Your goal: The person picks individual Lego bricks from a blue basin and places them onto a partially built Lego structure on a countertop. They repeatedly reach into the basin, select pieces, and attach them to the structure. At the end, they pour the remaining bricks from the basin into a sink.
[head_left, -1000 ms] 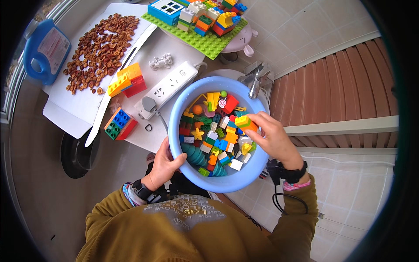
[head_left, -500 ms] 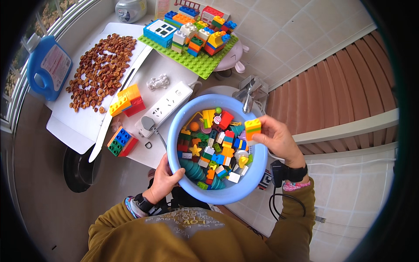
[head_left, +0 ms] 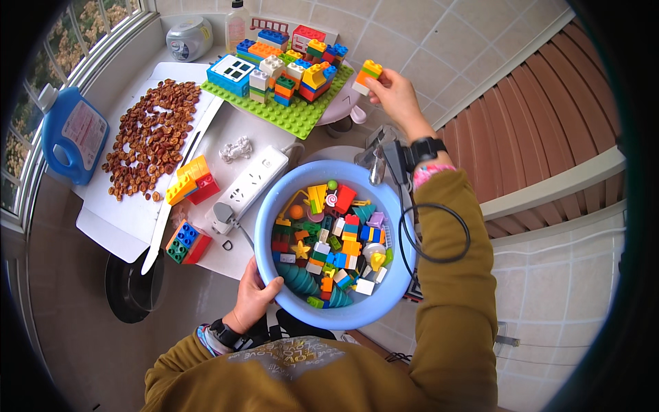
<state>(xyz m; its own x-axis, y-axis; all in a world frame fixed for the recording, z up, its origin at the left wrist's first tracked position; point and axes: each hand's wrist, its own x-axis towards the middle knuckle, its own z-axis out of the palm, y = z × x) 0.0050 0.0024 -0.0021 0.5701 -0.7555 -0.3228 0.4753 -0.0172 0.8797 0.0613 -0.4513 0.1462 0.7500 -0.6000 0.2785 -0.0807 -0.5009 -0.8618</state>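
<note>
My right hand (head_left: 394,96) pinches a small stack of toy bricks (head_left: 368,75), yellow on top with green, orange and white below. It is up in the air beside the right edge of a green baseplate (head_left: 299,126). On that plate stands a build of many coloured bricks, among them a blue block with a white window (head_left: 232,74). My left hand (head_left: 257,294) grips the near left rim of a light blue basin (head_left: 379,310), thumb over the edge. Loose bricks, teal cone-shaped pieces (head_left: 299,279) and a yellow star (head_left: 300,248) fill the basin.
On the white counter lie a power strip (head_left: 255,182) with a plug, a yellow-orange-red brick piece (head_left: 193,182) and a blue-green-red one (head_left: 187,242). Dried slices (head_left: 147,137) cover a white board. A blue jug (head_left: 74,137) stands left, a faucet (head_left: 374,162) behind the basin.
My right hand has moved from over the basin's right rim, up and away to the baseplate's right side, carrying the brick stack. My left hand keeps its hold on the rim.
</note>
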